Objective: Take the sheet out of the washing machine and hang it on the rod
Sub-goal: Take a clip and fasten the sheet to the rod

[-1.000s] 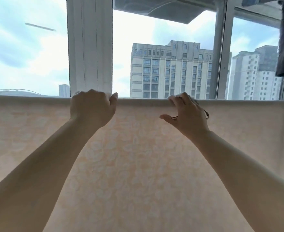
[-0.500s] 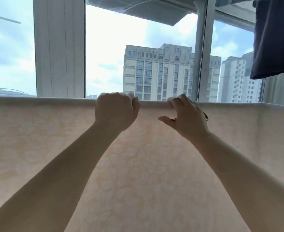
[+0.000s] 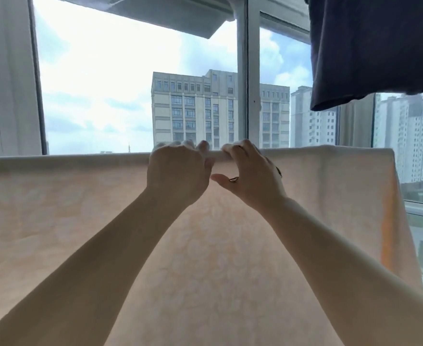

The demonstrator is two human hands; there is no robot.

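Note:
A pale peach sheet (image 3: 80, 221) with a faint flower pattern hangs draped over a horizontal rod, which the cloth hides along its top fold. The sheet's right edge ends near the right of the view. My left hand (image 3: 178, 171) is curled over the top fold at the middle, fingers wrapped on the covered rod. My right hand (image 3: 250, 176) sits right beside it, fingers hooked over the fold, thumb stretched out toward the left hand. The two hands nearly touch.
A dark navy garment (image 3: 375, 51) hangs at the upper right, above the sheet's right end. Behind the sheet are window frames (image 3: 245, 78) and glass, with tall buildings outside. A white wall or pillar (image 3: 8, 76) stands at the left.
My left hand has slid to the right along the top fold until it is next to my right hand. The view has turned right, so the sheet's right edge and more of the dark garment show.

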